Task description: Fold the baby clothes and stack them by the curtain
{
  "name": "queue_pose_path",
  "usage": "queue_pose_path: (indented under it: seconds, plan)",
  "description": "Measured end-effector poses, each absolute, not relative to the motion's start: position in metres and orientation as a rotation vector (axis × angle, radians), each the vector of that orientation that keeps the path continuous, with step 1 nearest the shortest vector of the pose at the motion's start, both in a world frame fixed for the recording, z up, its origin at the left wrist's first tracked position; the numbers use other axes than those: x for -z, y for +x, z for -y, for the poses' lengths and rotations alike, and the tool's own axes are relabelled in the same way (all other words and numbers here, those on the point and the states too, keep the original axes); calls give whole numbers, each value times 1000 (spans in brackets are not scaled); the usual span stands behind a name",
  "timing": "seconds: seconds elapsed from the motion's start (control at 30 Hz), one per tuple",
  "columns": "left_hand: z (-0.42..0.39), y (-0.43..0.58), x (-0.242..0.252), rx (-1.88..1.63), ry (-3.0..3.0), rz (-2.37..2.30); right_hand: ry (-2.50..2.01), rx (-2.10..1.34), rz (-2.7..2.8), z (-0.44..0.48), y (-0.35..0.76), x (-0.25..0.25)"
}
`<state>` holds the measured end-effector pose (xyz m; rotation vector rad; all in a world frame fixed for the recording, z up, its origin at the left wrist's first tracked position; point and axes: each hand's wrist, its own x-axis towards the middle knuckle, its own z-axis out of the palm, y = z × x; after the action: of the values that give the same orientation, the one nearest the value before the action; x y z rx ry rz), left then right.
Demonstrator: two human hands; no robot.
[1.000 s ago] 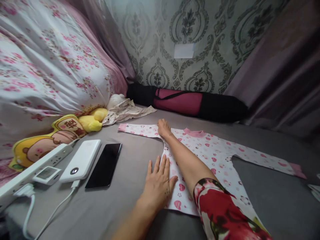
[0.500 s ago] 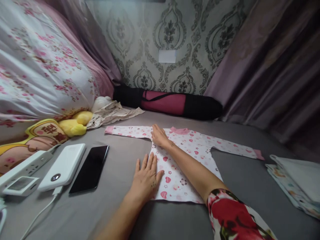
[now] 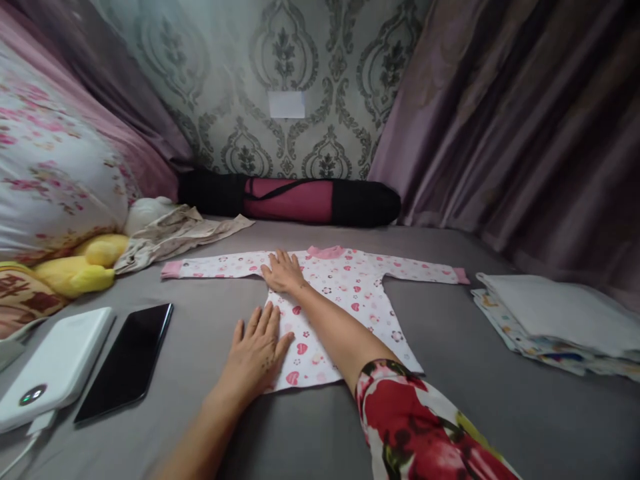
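Note:
A child's long-sleeved shirt (image 3: 345,300), white with pink hearts and flowers, lies spread flat on the grey bed sheet (image 3: 430,427). Its pink collar points away from me and both sleeves stretch out sideways. My right hand (image 3: 283,271) rests on the shirt near the left shoulder, fingers extended and palm down. Lower on the left side edge lies my left hand (image 3: 256,347), its fingers spread, partly on the shirt and partly on the sheet. My right forearm crosses over the shirt's middle and hides part of it.
Left of the shirt are a black phone (image 3: 127,363) and a white power bank (image 3: 57,363) with a cable. Folded cloths (image 3: 560,320) are stacked at the right. A black and maroon bag (image 3: 290,200) lies along the wall, near a crumpled cloth (image 3: 180,233) and yellow plush toy (image 3: 80,267).
The view has turned to the right, so things appear further left. My right hand's fingers, bent at the armpit edge before, now lie flatter on the shirt. The left hand stays at the side edge.

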<state>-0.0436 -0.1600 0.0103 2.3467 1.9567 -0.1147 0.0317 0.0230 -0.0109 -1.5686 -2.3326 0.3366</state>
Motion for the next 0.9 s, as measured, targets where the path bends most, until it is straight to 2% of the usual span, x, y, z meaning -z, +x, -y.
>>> queue_pose_path:
  seconds: [0.3,0.5,0.73,0.9]
  plan:
    - [160,-46,-11,149,2345,-1943,-1457,-604,2359,24,100,2]
    - [159,-49,-6,98,2356,-1931,-1564,-493,2463,69,181,4]
    - [158,-51,-7,73,2345,-1912,-1913,-329,2308,53,244,3]
    - [151,-56,-2,104,2270,-1902,-1883,-296,2370,54,252,6]
